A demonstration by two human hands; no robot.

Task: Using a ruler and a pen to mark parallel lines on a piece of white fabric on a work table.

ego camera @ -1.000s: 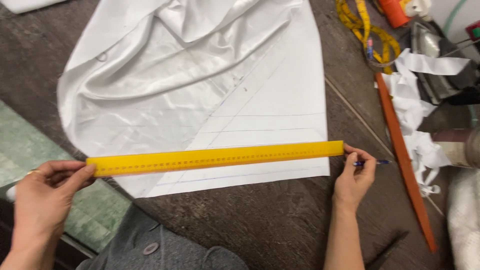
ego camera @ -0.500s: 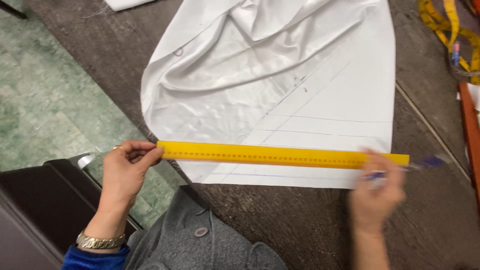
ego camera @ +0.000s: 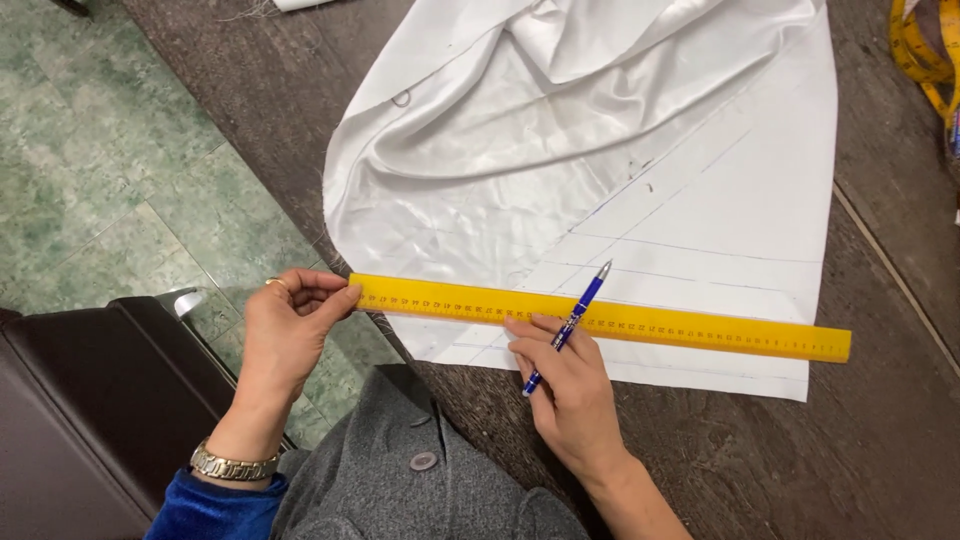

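Observation:
A long yellow ruler [ego camera: 700, 328] lies across the lower edge of a white satin cloth [ego camera: 560, 150] spread on a dark wooden table [ego camera: 860, 450]. My left hand [ego camera: 288, 330] pinches the ruler's left end. Resting near the ruler's middle, my right hand [ego camera: 565, 385] holds a blue pen [ego camera: 568, 325] between its fingers, with the fingertips touching the ruler's near edge. Several thin pen lines [ego camera: 690, 245] are drawn on the flat part of the cloth above the ruler.
A yellow measuring tape [ego camera: 925, 60] lies at the table's top right corner. Green tiled floor [ego camera: 90, 170] is at the left, with a dark brown seat [ego camera: 80, 410] beside me. My grey coat [ego camera: 420, 470] is at the table's near edge.
The view has shifted left. My right hand moved from the ruler's right end to its middle, pen still in it. My left hand keeps the left end.

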